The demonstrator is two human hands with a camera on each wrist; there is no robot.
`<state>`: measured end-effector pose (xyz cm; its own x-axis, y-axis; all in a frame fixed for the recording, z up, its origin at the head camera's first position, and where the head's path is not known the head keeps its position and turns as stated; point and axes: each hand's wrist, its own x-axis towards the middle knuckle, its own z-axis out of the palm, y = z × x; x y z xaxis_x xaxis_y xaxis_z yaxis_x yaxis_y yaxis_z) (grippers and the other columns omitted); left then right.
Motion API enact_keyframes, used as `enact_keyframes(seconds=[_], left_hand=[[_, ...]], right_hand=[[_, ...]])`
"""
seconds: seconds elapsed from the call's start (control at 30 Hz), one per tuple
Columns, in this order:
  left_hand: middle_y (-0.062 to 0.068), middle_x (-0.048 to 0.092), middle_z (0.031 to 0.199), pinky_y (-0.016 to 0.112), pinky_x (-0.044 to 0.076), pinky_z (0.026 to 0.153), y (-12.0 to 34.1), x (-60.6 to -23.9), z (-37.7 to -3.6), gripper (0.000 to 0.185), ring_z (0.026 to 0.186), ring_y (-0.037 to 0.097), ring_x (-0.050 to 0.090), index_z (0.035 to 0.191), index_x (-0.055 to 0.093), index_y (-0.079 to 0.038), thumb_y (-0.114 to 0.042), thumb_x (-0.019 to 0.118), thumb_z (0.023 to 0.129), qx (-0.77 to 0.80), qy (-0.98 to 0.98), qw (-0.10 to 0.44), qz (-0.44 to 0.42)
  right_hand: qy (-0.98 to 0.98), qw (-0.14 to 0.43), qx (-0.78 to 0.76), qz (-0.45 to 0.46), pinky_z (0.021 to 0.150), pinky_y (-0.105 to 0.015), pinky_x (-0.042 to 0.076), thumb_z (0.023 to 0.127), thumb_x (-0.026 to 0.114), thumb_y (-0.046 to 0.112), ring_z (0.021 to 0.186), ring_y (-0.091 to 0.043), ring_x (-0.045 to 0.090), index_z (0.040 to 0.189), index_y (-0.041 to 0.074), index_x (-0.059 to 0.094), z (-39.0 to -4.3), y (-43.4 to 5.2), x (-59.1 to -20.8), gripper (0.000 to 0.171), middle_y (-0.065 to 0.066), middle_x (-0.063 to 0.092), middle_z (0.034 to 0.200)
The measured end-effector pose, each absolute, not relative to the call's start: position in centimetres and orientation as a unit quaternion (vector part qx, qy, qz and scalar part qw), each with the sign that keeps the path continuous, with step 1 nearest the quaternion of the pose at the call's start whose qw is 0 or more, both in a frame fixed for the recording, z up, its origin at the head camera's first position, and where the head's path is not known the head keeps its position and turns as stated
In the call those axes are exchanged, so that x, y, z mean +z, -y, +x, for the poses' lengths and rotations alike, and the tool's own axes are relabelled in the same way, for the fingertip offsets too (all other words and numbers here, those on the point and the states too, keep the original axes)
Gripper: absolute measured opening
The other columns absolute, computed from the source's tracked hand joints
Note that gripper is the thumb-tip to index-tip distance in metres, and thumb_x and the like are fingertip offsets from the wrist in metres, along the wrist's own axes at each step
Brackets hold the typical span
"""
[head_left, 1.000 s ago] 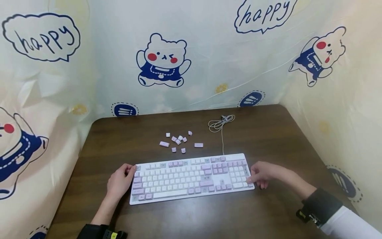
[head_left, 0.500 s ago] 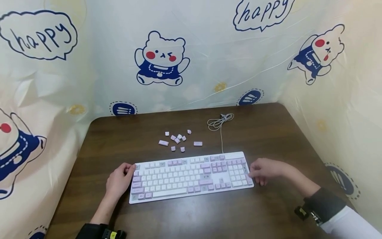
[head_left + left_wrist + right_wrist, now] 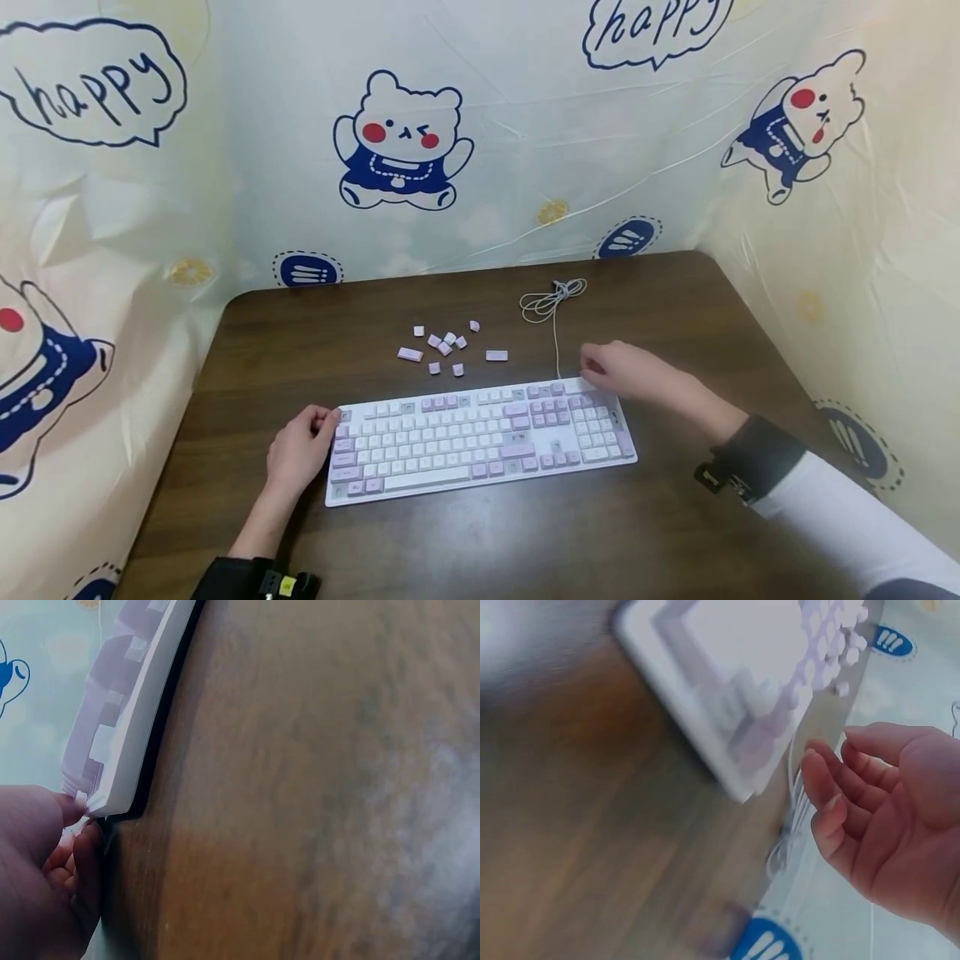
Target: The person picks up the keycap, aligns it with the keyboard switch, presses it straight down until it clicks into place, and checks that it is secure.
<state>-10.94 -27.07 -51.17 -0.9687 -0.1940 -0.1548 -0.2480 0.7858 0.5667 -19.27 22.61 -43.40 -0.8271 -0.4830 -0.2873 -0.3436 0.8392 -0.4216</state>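
Hands at a pink and white keyboard (image 3: 480, 437) on the table (image 3: 465, 550)

Left hand (image 3: 298, 454) pinches its left end; right hand (image 3: 626, 372) hovers loose-fingered, empty, over its far right corner. Backdrop (image 3: 525, 125) reads "happy".
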Motion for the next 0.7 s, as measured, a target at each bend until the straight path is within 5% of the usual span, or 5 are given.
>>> enact_keyframes(seconds=[0.37,0.57,0.7], left_hand=[[0.012,0.062,0.093,0.041,0.035,0.075,27.1,-51.1,-10.9,0.043,0.085,0.030,0.056,0.115,0.065,-0.001,-0.042,0.052,0.108,0.306,-0.943,0.045,-0.122],[0.012,0.063,0.093,0.041,0.036,0.074,27.1,-51.1,-10.7,0.044,0.085,0.030,0.056,0.114,0.066,-0.001,-0.043,0.053,0.108,0.309,-0.942,0.045,-0.121],[0.012,0.063,0.093,0.041,0.036,0.074,27.1,-51.1,-10.7,0.044,0.085,0.030,0.056,0.114,0.066,-0.001,-0.043,0.053,0.108,0.310,-0.942,0.045,-0.121]], right_hand=[[-0.910,0.184,-0.187,-0.320,0.074,-0.034,0.052,0.101,0.068,0.014,0.079,-0.015,0.061,0.102,0.011,0.070,-23.9,-15.9,-44.3,0.004,0.000,0.068,0.088],[-0.905,0.122,-0.128,-0.387,0.086,-0.037,0.055,0.100,0.068,0.008,0.097,-0.021,0.063,0.122,0.006,0.068,-25.0,-12.8,-45.9,0.023,-0.011,0.065,0.109],[-0.894,0.094,-0.111,-0.424,0.084,-0.037,0.056,0.100,0.068,0.006,0.094,-0.023,0.066,0.125,0.005,0.069,-25.0,-11.4,-46.8,0.026,-0.013,0.064,0.110]])
